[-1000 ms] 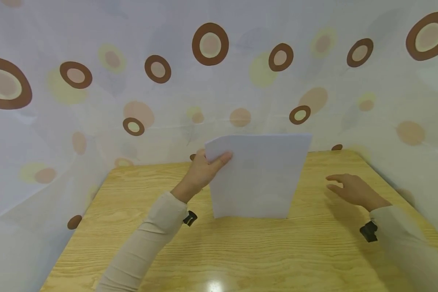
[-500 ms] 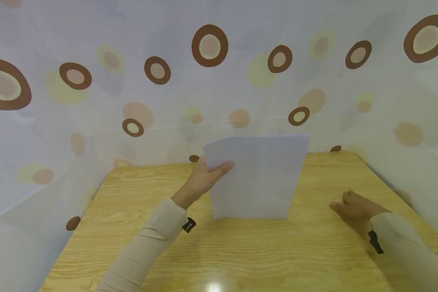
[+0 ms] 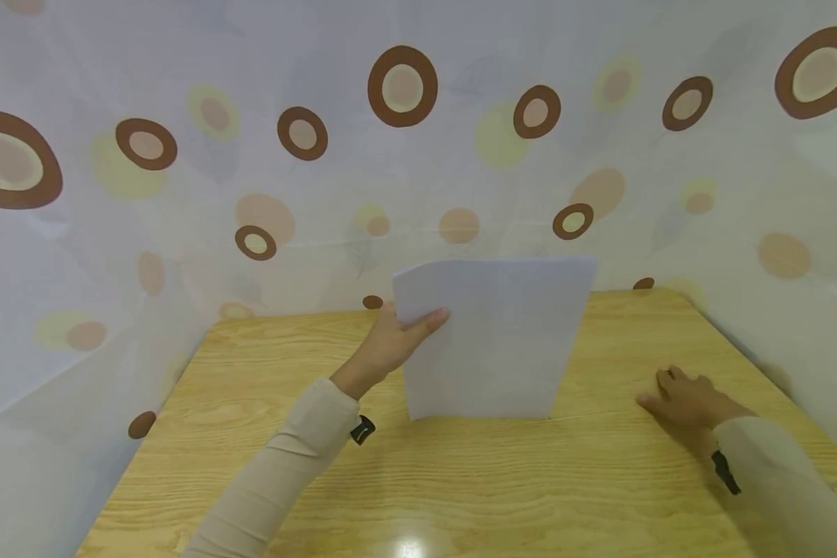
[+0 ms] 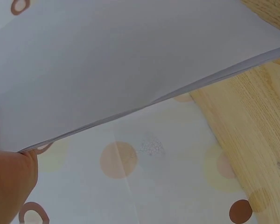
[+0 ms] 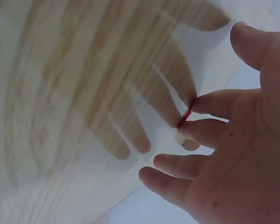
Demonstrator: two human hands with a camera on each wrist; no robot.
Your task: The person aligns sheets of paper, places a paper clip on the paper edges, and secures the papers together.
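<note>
- White sheeting (image 3: 418,186) printed with brown, peach and yellow ovals is covering the walls around you, and a light wood-grain table (image 3: 474,496) is spreading below.
- Your left hand (image 3: 390,341) is pinching the white paper (image 3: 502,349) at its left side, with the thumb lying across the near face.
- That paper is standing almost upright near the middle of the table, its upper left corner bending; its lower edge appears to be resting on the wood.
- Your right hand (image 3: 687,399) is touching the table well to the right of the paper, its fingers spreading loosely and its thumb sitting apart from them.
- Something thin and red (image 5: 185,116) is showing at two of those fingertips; you cannot tell what it is.
- Pale sleeves (image 3: 279,473) are covering both your forearms.
</note>
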